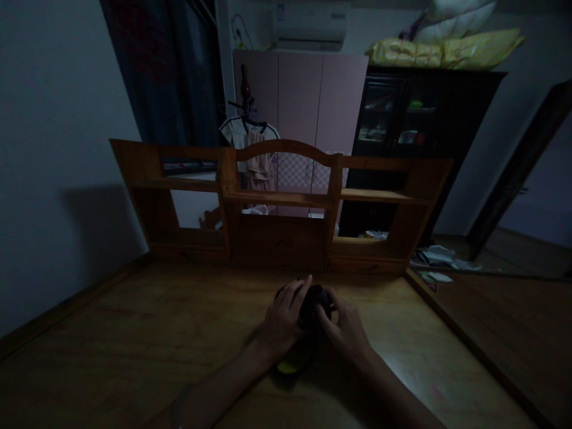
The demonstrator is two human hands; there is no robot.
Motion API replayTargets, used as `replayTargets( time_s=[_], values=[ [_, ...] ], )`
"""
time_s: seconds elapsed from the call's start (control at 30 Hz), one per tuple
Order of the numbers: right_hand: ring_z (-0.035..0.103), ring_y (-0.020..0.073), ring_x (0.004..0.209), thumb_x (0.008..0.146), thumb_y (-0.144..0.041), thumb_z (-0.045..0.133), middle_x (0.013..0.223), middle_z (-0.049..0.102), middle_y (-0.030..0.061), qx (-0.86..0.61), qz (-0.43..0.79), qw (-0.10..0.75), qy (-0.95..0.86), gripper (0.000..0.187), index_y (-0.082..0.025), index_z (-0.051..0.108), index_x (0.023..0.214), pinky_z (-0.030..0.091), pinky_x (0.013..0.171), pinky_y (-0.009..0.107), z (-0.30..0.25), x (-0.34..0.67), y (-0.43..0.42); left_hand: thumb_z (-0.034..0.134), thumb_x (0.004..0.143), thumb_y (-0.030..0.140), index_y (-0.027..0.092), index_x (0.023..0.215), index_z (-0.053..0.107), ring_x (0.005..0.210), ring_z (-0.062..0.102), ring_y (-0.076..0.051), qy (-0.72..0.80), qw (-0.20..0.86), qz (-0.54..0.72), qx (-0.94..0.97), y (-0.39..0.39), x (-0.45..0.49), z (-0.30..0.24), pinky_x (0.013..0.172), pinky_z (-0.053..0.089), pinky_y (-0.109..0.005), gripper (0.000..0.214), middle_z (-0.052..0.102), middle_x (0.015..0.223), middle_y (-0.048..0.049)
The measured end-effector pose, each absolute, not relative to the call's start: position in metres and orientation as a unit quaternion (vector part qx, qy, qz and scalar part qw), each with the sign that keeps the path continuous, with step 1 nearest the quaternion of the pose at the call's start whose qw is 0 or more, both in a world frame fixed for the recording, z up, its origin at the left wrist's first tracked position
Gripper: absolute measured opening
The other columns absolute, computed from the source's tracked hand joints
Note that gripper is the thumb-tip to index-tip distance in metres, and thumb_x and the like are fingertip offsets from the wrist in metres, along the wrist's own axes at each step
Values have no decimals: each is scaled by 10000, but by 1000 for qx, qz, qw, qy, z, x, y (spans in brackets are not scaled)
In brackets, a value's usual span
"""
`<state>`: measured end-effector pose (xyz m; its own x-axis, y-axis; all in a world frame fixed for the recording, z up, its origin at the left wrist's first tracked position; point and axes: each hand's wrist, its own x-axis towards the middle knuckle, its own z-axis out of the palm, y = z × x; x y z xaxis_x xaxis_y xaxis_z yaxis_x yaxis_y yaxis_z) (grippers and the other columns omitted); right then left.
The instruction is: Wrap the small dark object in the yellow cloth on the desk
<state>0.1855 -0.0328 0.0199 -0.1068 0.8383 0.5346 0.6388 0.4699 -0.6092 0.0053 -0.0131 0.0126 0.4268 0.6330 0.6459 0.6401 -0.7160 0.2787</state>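
A small black object (308,313) with a rounded end is between my two hands on the wooden tabletop (170,333); the dim light hides its exact kind. My left hand (283,319) lies over its left side with the fingers bent across it. On the other side, my right hand (346,328) grips the rounded end between thumb and fingers. Below the object, nearer to me, a yellow-green curved piece (295,360) with a dark edge shows under my left wrist. Whether it is joined to the black object I cannot tell.
A wooden shelf unit (281,198) stands along the table's far edge. Behind it are a pink wardrobe (299,89), hanging clothes (257,149) and a dark cabinet (393,119). A wall (58,149) borders the left side. Papers (438,256) lie beyond the table's right edge.
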Motion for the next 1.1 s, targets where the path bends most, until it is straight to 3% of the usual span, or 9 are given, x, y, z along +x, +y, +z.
replayTargets(
  time_s=[0.13, 0.27, 0.43, 0.53, 0.67, 0.9, 1.1],
  values=[
    [649, 219, 1011, 957, -378, 442, 1162, 676, 72, -457, 192, 465, -733, 379, -231, 536, 1294, 511, 876, 350, 29, 181, -40, 624, 828, 467, 237, 1493, 180, 1281, 428, -290, -373, 17, -421, -827, -11, 2, 12, 1072, 384, -430, 832, 392, 1391, -133],
    [554, 234, 1205, 999, -367, 317, 1306, 605, 56, -434, 235, 487, -721, 412, -256, 517, 1342, 427, 1028, 439, 32, 181, -39, 598, 842, 506, 229, 1491, 191, 1275, 430, -285, -368, 40, -427, -825, -9, 2, 12, 1068, 390, -426, 814, 404, 1371, -135],
    [667, 216, 988, 976, -356, 404, 1171, 680, 67, -445, 246, 464, -725, 392, -254, 510, 1339, 539, 836, 336, 27, 183, -35, 633, 810, 520, 207, 1496, 171, 1291, 411, -295, -342, 55, -397, -850, -8, 3, 10, 1077, 381, -436, 884, 411, 1374, -144],
    [686, 194, 854, 965, -320, 429, 1058, 710, 66, -458, 210, 455, -734, 345, -233, 544, 1278, 544, 742, 294, 20, 184, -32, 643, 826, 418, 212, 1497, 168, 1314, 383, -299, -316, 65, -367, -873, -8, 4, 10, 1090, 357, -456, 847, 414, 1375, -138],
    [679, 201, 875, 948, -252, 430, 1050, 703, 84, -461, 157, 453, -747, 314, -209, 553, 1234, 533, 761, 306, 11, 187, -28, 624, 824, 260, 218, 1497, 171, 1334, 356, -296, -293, 76, -340, -890, -10, 5, 9, 1103, 334, -473, 813, 411, 1385, -130],
    [685, 195, 802, 944, -218, 412, 970, 714, 77, -474, 132, 447, -747, 256, -200, 579, 1138, 521, 702, 284, 9, 185, -27, 605, 808, 193, 225, 1500, 154, 1342, 348, -296, -299, 75, -329, -893, -12, 6, 11, 1093, 351, -481, 827, 408, 1391, -128],
    [690, 196, 819, 959, -241, 397, 988, 711, 77, -473, 138, 453, -743, 266, -212, 553, 1173, 524, 692, 280, 5, 185, -26, 615, 778, 153, 217, 1501, 141, 1338, 352, -284, -292, 74, -321, -898, -11, 6, 11, 1095, 352, -472, 867, 404, 1386, -129]
  ],
)
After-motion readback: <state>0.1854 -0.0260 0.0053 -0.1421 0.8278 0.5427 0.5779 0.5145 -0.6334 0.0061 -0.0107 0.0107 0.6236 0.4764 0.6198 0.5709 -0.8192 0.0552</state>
